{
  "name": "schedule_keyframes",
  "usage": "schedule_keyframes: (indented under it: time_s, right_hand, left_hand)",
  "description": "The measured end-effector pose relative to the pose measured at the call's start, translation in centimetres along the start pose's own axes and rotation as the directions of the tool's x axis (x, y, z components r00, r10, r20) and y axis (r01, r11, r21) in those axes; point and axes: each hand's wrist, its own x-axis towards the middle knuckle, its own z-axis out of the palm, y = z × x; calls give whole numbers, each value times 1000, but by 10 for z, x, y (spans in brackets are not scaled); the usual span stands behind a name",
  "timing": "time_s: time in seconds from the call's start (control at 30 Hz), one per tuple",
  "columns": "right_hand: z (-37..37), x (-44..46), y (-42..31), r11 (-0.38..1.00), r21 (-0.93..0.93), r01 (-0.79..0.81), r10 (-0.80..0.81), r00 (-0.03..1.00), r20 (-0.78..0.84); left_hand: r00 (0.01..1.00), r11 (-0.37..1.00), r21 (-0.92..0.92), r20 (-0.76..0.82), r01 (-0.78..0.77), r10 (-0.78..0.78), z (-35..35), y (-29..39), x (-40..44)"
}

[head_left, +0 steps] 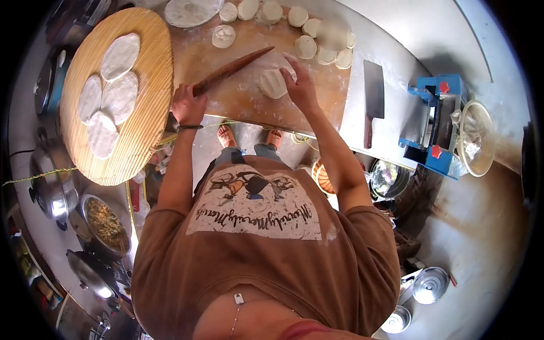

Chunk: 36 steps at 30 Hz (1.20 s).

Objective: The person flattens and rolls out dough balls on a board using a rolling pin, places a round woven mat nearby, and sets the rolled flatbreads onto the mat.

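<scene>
You are apparently flattening the round white dough disc (273, 84) on the brown wooden board (324, 97). Your left hand (188, 105) is grasping the tapered brown wooden rolling pin (231, 69); your right hand (301, 90), fingers spread, is adjoining the disc. Even thickness is calling for pin alignment.

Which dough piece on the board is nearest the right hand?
The flattened piece just left of the right hand, lying alone; the other pieces sit farther back on the board.
</scene>
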Motion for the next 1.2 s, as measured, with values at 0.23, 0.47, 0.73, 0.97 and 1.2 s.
schedule_keyframes:
  time_s: [0.23, 0.47, 0.73, 0.97, 1.2]
  right_hand:
    - [-6, -7, -22, 909, -410, -74, 138, 982, 127]
    - [-7, -51, -27, 826, -408, 390, -414, 910, 34]
    - [37, -24, -17, 606, -646, 464, -501, 853, 143]
    - [-6, -29, -2, 837, -517, 181, -276, 954, -114]
    - [-27, -16, -16, 834, -523, -174, 308, 934, 182]
  left_hand:
    - [1000, 999, 39, -11, -27, 27, -1, -1, 2]
    - [1000, 1000, 12, -13, -15, 15, -3, 2, 4]
    - [999, 999, 33, 27, -19, 18, 0, -2, 4]
    - [999, 999, -23, 16, -31, 31, -7, 0, 1]
    - [999, 999, -45, 36, -10, 12, -3, -5, 0]
